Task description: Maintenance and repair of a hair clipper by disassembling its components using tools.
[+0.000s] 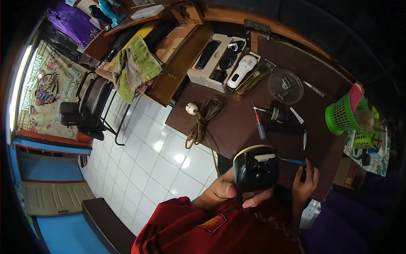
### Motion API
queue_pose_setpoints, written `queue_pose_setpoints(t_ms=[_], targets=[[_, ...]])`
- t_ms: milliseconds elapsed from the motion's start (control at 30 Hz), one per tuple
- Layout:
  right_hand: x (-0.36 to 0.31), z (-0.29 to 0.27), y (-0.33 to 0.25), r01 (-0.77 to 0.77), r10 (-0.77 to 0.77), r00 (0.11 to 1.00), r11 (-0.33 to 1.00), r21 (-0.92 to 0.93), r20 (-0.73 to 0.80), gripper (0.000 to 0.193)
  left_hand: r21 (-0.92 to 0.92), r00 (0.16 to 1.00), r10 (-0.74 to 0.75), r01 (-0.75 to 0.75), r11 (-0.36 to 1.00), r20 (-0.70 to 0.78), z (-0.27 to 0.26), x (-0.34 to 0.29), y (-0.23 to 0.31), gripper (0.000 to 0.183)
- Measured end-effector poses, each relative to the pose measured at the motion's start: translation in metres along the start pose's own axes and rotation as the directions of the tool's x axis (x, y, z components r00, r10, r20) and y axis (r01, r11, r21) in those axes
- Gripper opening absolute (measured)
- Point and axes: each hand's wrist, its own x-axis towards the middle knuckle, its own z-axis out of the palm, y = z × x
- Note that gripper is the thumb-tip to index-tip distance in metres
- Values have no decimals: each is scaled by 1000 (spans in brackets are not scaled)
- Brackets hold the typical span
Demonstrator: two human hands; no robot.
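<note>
The head view looks from the person's head, through the left of two side-by-side fisheye cameras, above the near side of the table (237, 127). It faces down, upright and unmirrored, and reaches past the table's far edge. The shirt (182, 228) lies very near the lens, on the table's near side; the table itself sits farther off. The wide angle also takes in the floor (146, 131) left of the table and, farther left of it, the curtain (50, 108). Straight edges bend toward a dark rim.
</note>
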Motion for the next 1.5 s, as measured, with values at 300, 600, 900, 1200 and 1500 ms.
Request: queue_pose_setpoints(t_ms=[300, 600, 900, 1200, 1500], targets=[[3, 0, -2, 12, -12, 1000, 1000, 20, -16, 30, 5, 998, -11, 11, 1000, -58, 1, -6, -2, 97], [-1, 0, 1, -41, 40, 999, 999, 12, 30, 32, 46, 984, -71, 79, 996, -161, 15, -1, 4, 100], [1, -1, -1, -28, 28, 1000, 999, 30, 10, 31, -158, 999, 24, -30, 987, -42, 4, -7, -9, 99], [1, 0, -1, 5, -5, 1000, 1000, 14, -21, 31, 14, 968, -106, 112, 994, -229, 20, -4, 7, 97], [0, 1, 1, -15, 15, 1000, 1000, 25, -3, 31, -21, 960, -115, 113, 993, -255, 22, -6, 7, 99]])
